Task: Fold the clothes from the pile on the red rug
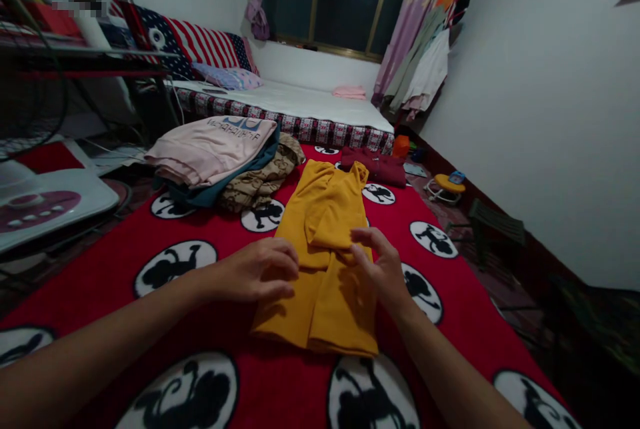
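Note:
A mustard-yellow top (330, 289) lies long and narrow on the red blanket (280, 389), with parts of it folded inward over its middle. My left hand (260, 270) is over its left edge, fingers curved and thumb apart, holding nothing. On the opposite edge, my right hand (381, 268) is near the folded-in part with thumb and fingers spread; whether the fingertips touch the cloth I cannot tell. Behind the top, to the left, rests a pile with a pale pink garment (215, 149) uppermost and a brown patterned one (263, 176) showing below. A folded maroon garment (380, 166) lies at the far right.
Beyond the blanket stands a bed or bench with a white cover (300, 96). A desk (90, 59) and a white appliance (55, 199) crowd the left side. Along the right wall are a small yellow stool (449, 182) and a dark folding stool (493, 222).

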